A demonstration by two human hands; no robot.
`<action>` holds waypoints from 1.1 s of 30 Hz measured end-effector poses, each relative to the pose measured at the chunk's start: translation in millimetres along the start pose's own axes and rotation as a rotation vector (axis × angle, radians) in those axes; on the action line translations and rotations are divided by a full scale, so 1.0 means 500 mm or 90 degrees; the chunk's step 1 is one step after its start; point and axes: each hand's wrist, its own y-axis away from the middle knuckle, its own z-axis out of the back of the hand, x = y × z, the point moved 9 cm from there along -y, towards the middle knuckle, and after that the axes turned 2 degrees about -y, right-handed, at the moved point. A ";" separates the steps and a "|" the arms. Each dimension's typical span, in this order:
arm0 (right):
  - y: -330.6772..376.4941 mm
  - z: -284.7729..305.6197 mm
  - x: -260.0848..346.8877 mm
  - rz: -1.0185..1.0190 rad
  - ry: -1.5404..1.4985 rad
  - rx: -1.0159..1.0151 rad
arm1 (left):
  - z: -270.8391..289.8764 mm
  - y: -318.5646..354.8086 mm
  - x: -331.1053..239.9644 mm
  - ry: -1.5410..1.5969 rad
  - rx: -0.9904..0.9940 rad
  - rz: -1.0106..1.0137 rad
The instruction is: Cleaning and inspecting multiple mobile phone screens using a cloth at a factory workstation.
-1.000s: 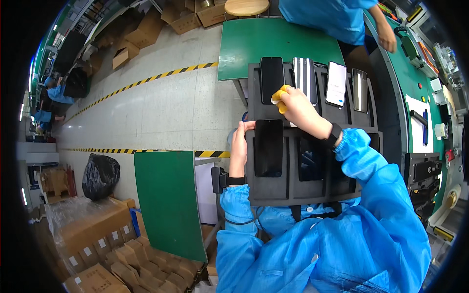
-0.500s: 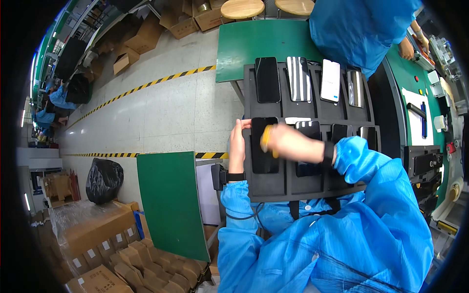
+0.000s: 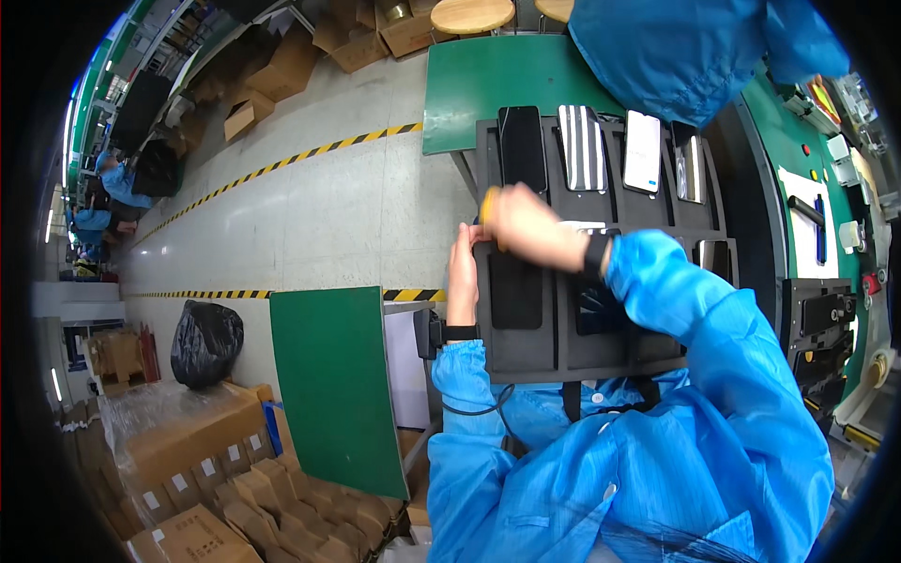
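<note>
left hand (image 3: 462, 274) flat on left edge of black foam tray (image 3: 601, 342), steadying, fingers open, gripping nothing. right hand (image 3: 519, 219) curled shut round small yellow tool (image 3: 489, 205) above dark phone (image 3: 515, 289) in near-left slot. prob thin, stiff, slick glass, fragile; best taken by long edges, not face.

the right hand (image 3: 526, 223) is blurred; the small yellow thing (image 3: 489, 205) it grips stays mostly hidden, its kind untellable.
</note>
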 end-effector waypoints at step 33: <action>0.171 0.046 0.111 -0.044 -0.316 0.072 | 0.076 0.425 0.033 -0.256 -0.297 -0.077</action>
